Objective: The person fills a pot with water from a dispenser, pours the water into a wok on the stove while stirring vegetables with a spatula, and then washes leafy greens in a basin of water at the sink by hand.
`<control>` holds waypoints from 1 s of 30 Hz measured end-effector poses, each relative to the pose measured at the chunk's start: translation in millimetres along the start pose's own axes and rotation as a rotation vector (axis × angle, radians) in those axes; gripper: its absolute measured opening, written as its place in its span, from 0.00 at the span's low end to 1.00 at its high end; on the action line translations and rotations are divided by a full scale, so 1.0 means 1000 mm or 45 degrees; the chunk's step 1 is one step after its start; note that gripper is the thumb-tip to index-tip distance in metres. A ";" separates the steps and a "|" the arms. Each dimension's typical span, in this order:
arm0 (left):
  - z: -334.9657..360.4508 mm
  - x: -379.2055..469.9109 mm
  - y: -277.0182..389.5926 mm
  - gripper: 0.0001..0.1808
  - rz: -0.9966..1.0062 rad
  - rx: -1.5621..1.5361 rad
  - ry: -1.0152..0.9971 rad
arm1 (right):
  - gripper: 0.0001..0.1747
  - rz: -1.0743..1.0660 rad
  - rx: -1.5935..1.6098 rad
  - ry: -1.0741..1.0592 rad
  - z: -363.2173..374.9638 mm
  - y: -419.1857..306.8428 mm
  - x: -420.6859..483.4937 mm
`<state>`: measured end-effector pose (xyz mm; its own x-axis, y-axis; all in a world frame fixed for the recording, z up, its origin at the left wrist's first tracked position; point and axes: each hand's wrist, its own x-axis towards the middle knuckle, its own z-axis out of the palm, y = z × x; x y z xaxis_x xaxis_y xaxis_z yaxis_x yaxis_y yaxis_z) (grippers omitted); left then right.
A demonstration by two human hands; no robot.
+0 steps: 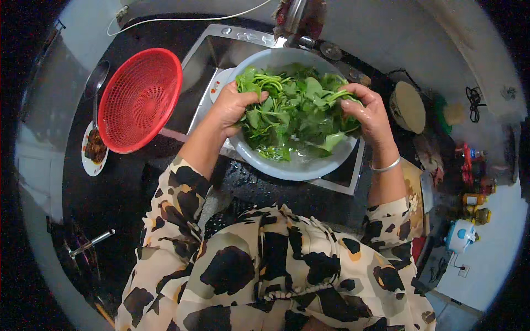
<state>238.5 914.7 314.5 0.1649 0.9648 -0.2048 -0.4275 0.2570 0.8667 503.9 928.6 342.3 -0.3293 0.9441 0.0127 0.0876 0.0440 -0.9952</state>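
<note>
Leafy green vegetables lie in water in a large pale blue basin, which stands over a steel sink. At the basin's left side my left hand grips a bunch of the greens, thumb on top of the stems. My right hand, with a silver bangle on the wrist, pinches green stems between thumb and fingers at the basin's right side. Both hands look wet. A red plastic colander sits left of the sink.
Far left are a ladle and a white plate with dark food. A faucet is behind the basin. To the right stand a bowl and a board; a white plate is partly under the basin.
</note>
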 end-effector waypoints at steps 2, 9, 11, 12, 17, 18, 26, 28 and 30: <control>0.002 0.002 -0.004 0.18 0.006 -0.002 -0.026 | 0.13 -0.058 -0.053 -0.043 -0.004 0.011 0.000; -0.012 0.007 -0.013 0.17 0.037 -0.054 -0.001 | 0.19 0.006 -0.690 -0.220 0.003 0.073 0.006; -0.008 0.005 -0.013 0.17 0.018 -0.030 0.010 | 0.31 -0.106 -0.989 -0.354 0.015 0.102 0.006; -0.006 0.002 -0.013 0.17 0.002 -0.013 0.028 | 0.34 0.077 -1.165 -0.479 0.029 0.102 0.004; 0.005 0.001 -0.027 0.18 -0.082 0.138 0.036 | 0.32 0.128 -1.548 -0.550 0.054 0.122 0.004; 0.005 -0.001 -0.029 0.18 -0.076 0.149 0.053 | 0.32 0.152 -1.428 -0.616 0.052 0.124 0.012; -0.003 -0.005 -0.015 0.18 0.030 0.189 0.050 | 0.31 -0.060 0.039 -0.090 0.007 0.018 0.009; 0.004 -0.003 -0.016 0.18 0.012 0.138 0.021 | 0.31 -0.038 -0.073 -0.045 0.003 0.034 0.013; 0.009 0.000 -0.019 0.18 0.011 0.148 0.025 | 0.30 0.082 -0.244 -0.035 0.003 0.052 0.015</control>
<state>254.3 909.2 302.2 0.1440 0.9681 -0.2050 -0.3229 0.2418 0.9150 501.0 944.2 290.5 -0.3424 0.9379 -0.0558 0.2861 0.0476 -0.9570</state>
